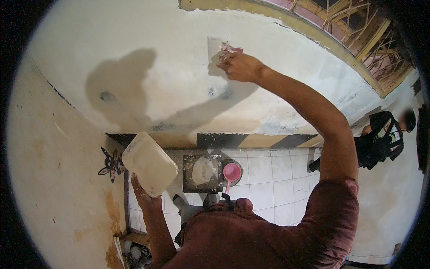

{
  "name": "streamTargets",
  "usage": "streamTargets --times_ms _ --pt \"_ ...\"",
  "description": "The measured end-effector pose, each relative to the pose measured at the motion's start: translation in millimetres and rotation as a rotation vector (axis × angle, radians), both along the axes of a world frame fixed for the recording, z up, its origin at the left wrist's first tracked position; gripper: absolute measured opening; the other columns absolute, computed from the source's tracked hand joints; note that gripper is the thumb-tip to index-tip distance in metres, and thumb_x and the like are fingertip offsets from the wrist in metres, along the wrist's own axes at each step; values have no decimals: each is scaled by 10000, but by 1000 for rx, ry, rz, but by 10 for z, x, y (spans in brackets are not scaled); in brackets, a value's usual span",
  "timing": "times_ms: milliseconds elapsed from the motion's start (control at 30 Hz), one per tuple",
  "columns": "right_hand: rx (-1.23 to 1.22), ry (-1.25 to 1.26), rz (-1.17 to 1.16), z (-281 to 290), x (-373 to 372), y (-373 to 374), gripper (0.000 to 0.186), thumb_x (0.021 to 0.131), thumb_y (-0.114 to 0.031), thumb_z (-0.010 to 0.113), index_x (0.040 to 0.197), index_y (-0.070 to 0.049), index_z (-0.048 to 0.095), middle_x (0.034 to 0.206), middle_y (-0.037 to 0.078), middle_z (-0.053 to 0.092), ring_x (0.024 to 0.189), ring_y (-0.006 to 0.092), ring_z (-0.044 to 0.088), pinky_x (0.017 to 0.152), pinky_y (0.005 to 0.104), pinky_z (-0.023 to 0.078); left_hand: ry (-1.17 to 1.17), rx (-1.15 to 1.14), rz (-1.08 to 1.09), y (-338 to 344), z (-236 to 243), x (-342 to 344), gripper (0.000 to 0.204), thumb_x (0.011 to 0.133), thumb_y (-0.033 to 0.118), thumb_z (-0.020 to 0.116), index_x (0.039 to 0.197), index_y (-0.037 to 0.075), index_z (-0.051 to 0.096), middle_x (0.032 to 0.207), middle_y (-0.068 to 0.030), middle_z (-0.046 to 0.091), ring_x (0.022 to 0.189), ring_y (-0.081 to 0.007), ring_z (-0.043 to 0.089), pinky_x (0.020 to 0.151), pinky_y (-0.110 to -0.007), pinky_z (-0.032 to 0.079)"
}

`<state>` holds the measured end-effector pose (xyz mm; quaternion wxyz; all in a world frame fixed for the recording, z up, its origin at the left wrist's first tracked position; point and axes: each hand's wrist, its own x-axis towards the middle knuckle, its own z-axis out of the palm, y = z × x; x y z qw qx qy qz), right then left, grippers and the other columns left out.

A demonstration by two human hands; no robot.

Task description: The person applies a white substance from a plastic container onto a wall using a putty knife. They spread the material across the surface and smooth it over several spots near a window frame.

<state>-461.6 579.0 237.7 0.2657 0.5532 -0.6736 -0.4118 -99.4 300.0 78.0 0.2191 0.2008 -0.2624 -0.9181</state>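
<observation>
My right hand (242, 67) is raised to the white wall (179, 31), fingers closed around a putty knife (214, 47). Its pale blade lies flat to the wall, and reddish and white smears cover the part near my fingers. Lower left, my left hand (145, 196) grips the near end of a whitish rounded rectangular tub or lid (150, 162) with pale putty over its surface. Most of the fingers under it are hidden. Grey patches and shadows of my head and arm mark the wall below the knife.
On the white tiled floor (260, 170) stand a black square tray (190, 187) bearing a white heap and a dark bucket (240, 179) with a pink dipper (232, 171). A wooden window frame (313, 42) borders the upper right. Another person (380, 136) is at the far right.
</observation>
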Motion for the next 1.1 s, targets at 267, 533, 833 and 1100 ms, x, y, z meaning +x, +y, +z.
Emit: streamTargets --times_ms 267,533,833,1100 --pt "-288 78 283 150 192 639 152 735 -167 597 871 -138 658 959 24 578 950 207 554 843 344 462 32 44 -37 198 14 27 530 933 358 516 1359 69 390 1312 -122 503 1179 -273 517 974 -451 461" --pt "-1301 11 126 -509 532 448 159 606 -45 673 703 -98 559 740 43 505 738 248 537 651 390 430 19 -6 -48 88 169 -52 534 937 364 507 1363 67 385 1319 -125 497 1186 -281 511 983 -461 453" --pt "-2686 -339 -89 -695 492 -561 202 685 30 582 684 -23 387 644 57 362 591 176 359 554 330 339 28 -55 -97 -495 257 -48 554 923 377 534 1359 70 386 1324 -130 487 1203 -284 490 1006 -457 425" --pt "-2644 -84 96 133 -14 -1284 126 704 -5 594 728 -15 470 679 97 474 631 233 463 623 330 419 55 -131 -67 -1104 250 140 570 916 388 540 1365 76 379 1343 -126 475 1204 -283 489 1004 -452 425"
